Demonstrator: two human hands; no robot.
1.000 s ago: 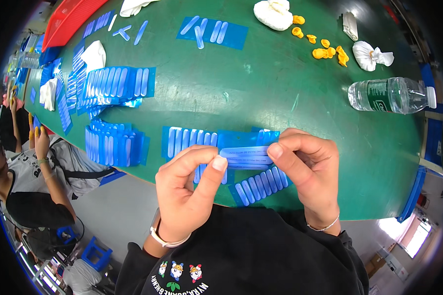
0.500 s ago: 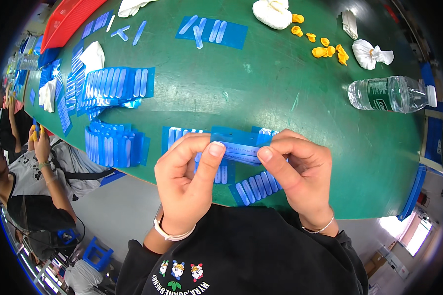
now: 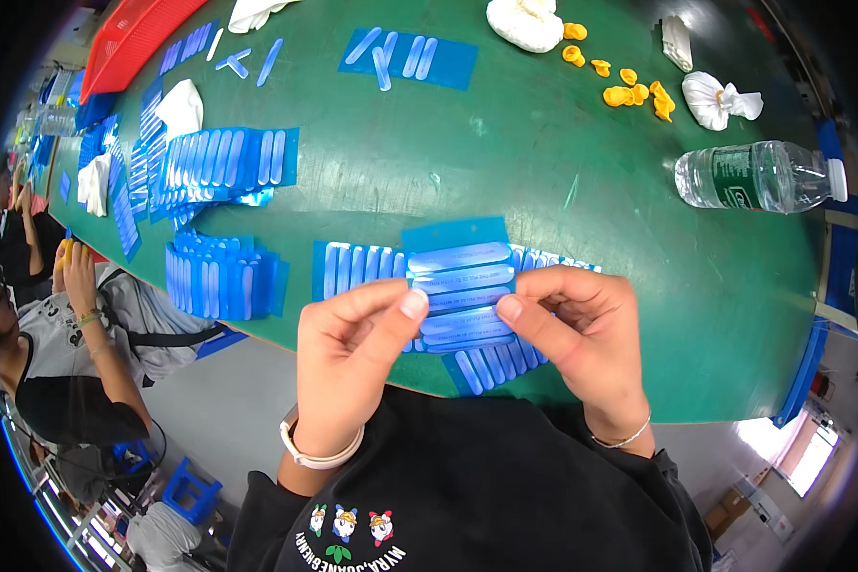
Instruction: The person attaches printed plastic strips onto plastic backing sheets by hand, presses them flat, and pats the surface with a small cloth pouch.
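A strip of blue film (image 3: 461, 278) with a row of oblong, round-ended blue pieces is stretched between my two hands above the table's near edge. My left hand (image 3: 353, 357) pinches its left edge between thumb and fingers, and my right hand (image 3: 586, 343) does the same on the right. Small print runs along the oblong pieces. Beneath and behind it lies another film sheet (image 3: 348, 267) with similar pieces, partly covered by my hands and the held strip. A further sheet (image 3: 496, 367) lies slanted just below, its upper part hidden.
Folded stacks of blue film (image 3: 210, 167) lie at the left on the green table (image 3: 467, 172), beside white cloths (image 3: 179, 110) and a red basket (image 3: 129, 48). Yellow finger cots (image 3: 629, 96), white bundles (image 3: 720, 101) and a water bottle (image 3: 758, 178) are at the right. A person (image 3: 76, 353) works at left.
The held film strip was bent over, showing only a piece or two; now it is spread flatter with several pieces facing up. My hands stay at its two edges.
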